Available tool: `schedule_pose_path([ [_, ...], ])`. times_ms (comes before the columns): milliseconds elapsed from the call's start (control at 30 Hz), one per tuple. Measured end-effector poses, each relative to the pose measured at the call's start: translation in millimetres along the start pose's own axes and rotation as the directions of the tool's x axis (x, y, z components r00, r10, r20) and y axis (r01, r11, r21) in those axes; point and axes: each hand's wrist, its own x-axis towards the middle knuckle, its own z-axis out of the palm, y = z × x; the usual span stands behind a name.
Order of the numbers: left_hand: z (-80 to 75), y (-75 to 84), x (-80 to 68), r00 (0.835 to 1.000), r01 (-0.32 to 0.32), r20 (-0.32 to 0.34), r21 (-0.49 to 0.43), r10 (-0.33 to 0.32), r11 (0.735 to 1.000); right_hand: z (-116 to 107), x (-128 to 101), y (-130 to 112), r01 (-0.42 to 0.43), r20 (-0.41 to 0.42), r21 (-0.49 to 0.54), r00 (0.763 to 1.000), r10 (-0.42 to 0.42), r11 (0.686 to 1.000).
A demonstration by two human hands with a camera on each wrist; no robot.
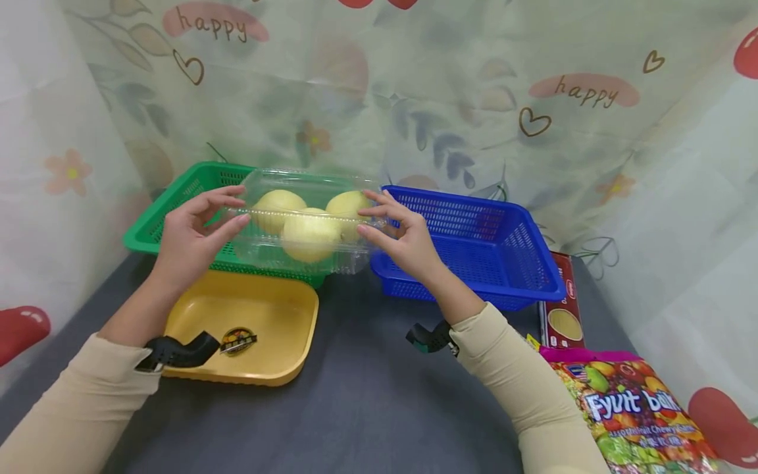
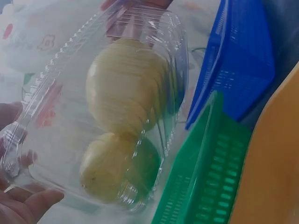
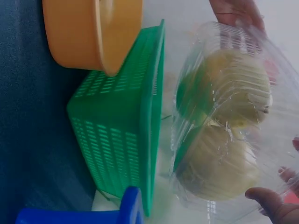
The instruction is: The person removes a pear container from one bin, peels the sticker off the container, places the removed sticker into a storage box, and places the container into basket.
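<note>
A clear plastic clamshell box [image 1: 260,250] is held up in front of the green basket [image 1: 142,240], between both hands. Inside it lie three round, pale yellow fruits [image 1: 310,236], whose exact kind I cannot tell. My left hand [image 1: 192,230] pinches the box's left end, its thumb at the near rim and its fingers above. At the opposite end, my right hand [image 1: 405,234] grips the rim the same way. The left wrist view shows the ridged plastic wall [image 2: 175,51] around the fruits, and in the right wrist view my right thumb [image 3: 266,196] presses the box.
Beside the green basket stands a blue basket [image 1: 474,257]. A yellow tray [image 1: 278,316] with a small dark label sits nearer, below the left forearm. On the right lie a red box [image 1: 565,303] and a colourful candy bag [image 1: 639,415]. Printed cloth hangs behind the dark table [image 1: 367,395].
</note>
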Motion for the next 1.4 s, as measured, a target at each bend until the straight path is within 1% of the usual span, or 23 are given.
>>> schedule_pose_path([
  [167,-6.3,-11.5,12.4,0.999,0.033,-0.039,-0.005,-0.033,0.999,7,18,9,-0.046,0.000,0.014,0.999,0.046,0.999],
  [300,-10.5,-19.1,23.2,0.995,0.066,-0.072,0.001,-0.066,0.998,14,33,15,-0.057,-0.007,0.000,0.998,0.057,0.998],
  [367,-12.0,-23.5,28.5,0.993,0.085,-0.088,0.002,-0.084,0.996,19,39,18,-0.059,-0.012,-0.016,0.998,0.059,0.998],
  [467,-14.3,-31.4,34.8,0.988,0.109,-0.108,-0.003,-0.108,0.994,26,48,23,-0.073,-0.021,-0.074,0.997,0.072,0.995],
  [567,-16.9,-40.1,39.4,0.985,0.132,-0.108,-0.011,-0.132,0.991,33,55,28,-0.105,-0.016,-0.121,0.994,0.104,0.987],
  [633,-18.7,-46.0,41.4,0.984,0.146,-0.102,-0.010,-0.146,0.989,36,59,31,-0.126,-0.008,-0.140,0.992,0.126,0.982],
  [767,-21.8,-57.7,45.0,0.978,0.189,-0.087,0.003,-0.188,0.982,41,67,37,-0.160,0.018,-0.145,0.986,0.165,0.976],
  [967,-23.4,-70.3,50.6,0.969,0.244,-0.040,0.056,-0.242,0.968,43,80,43,-0.216,0.047,-0.190,0.972,0.229,0.958],
  [1067,-23.8,-73.3,53.5,0.963,0.268,-0.014,0.081,-0.268,0.960,43,86,46,-0.240,0.057,-0.196,0.965,0.255,0.951],
  [1200,-25.7,-75.2,56.8,0.953,0.297,0.021,0.123,-0.301,0.947,45,91,50,-0.254,0.064,-0.170,0.961,0.268,0.952],
  [1300,-27.2,-76.6,58.1,0.947,0.300,0.055,0.187,-0.315,0.935,47,93,54,-0.258,0.067,-0.163,0.960,0.271,0.952],
  [1400,-30.5,-77.5,57.3,0.942,0.297,0.084,0.247,-0.326,0.922,51,95,58,-0.277,0.076,-0.173,0.953,0.293,0.945],
])
